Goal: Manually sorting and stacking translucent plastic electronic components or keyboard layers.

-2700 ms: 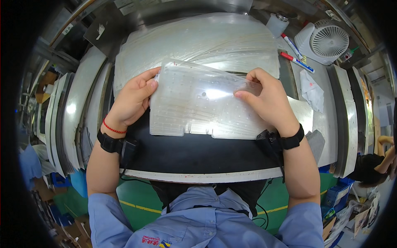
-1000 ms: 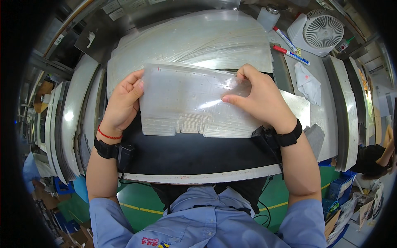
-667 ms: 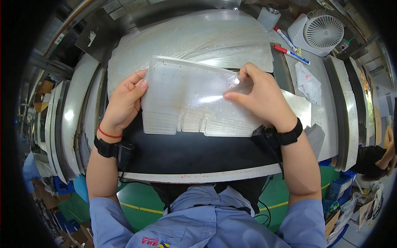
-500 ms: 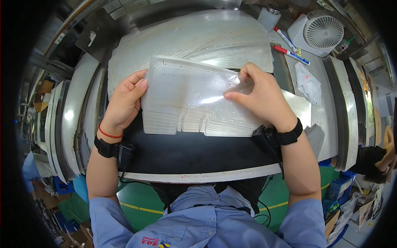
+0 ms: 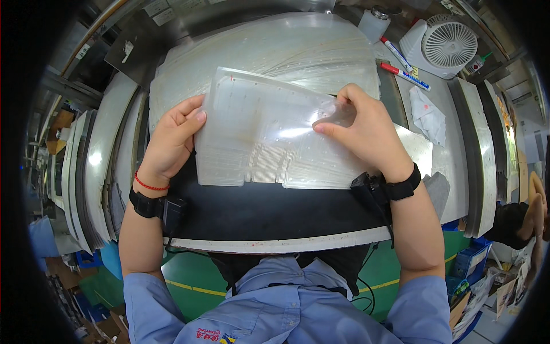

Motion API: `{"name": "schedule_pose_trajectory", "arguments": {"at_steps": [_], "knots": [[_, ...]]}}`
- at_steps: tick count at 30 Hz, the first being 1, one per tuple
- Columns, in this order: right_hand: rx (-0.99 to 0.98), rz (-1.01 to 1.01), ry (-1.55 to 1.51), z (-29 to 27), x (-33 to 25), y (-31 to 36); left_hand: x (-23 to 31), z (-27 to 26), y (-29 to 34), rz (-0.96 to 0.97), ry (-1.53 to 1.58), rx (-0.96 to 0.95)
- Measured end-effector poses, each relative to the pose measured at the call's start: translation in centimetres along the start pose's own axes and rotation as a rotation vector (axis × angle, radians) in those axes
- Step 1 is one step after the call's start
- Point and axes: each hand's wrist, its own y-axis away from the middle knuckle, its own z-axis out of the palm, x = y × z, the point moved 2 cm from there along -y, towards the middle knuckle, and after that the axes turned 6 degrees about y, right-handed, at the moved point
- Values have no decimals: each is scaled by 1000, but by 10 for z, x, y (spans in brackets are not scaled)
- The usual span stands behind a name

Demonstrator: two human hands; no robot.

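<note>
Translucent plastic sheet (image 5: 269,135) lies tilted over the black mat (image 5: 269,209), its lower edge above the mat's bare front strip. At its left edge the left hand (image 5: 172,137) clamps it, fingers curled over the rim. Behind it spreads a stack of similar sheets (image 5: 275,49). The right hand (image 5: 366,129) pinches the sheet's upper right corner between thumb and forefinger. Further right lie two markers (image 5: 401,63), a crumpled cloth (image 5: 427,114) and a small white fan (image 5: 444,43).
</note>
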Motion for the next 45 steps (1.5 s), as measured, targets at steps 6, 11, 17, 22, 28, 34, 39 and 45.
{"name": "schedule_pose_trajectory", "arguments": {"at_steps": [6, 11, 17, 22, 28, 34, 39, 45], "knots": [[32, -4, 12, -2, 0, -1, -5, -6, -2, -14, -30, 56], [49, -29, 12, -2, -1, -2, -7, -10, -2, -11, -32, 62], [58, -24, 17, -4, -5, -1, 1, 2, 3, 39, -73, 53], [129, -100, -24, -7, -8, 1, 8, -9, 10, 185, -223, 9], [167, -113, -52, -11, -15, 2, 10, -16, 13, 170, -148, -6], [172, -123, -50, -8, -14, 3, 5, 10, 6, 110, -210, -77], [303, -259, 86, -11, -21, 2, -2, -9, 2, 174, -172, 23], [227, -245, 51, -14, -24, 10, 15, -35, -2, 320, 42, 168]]}}
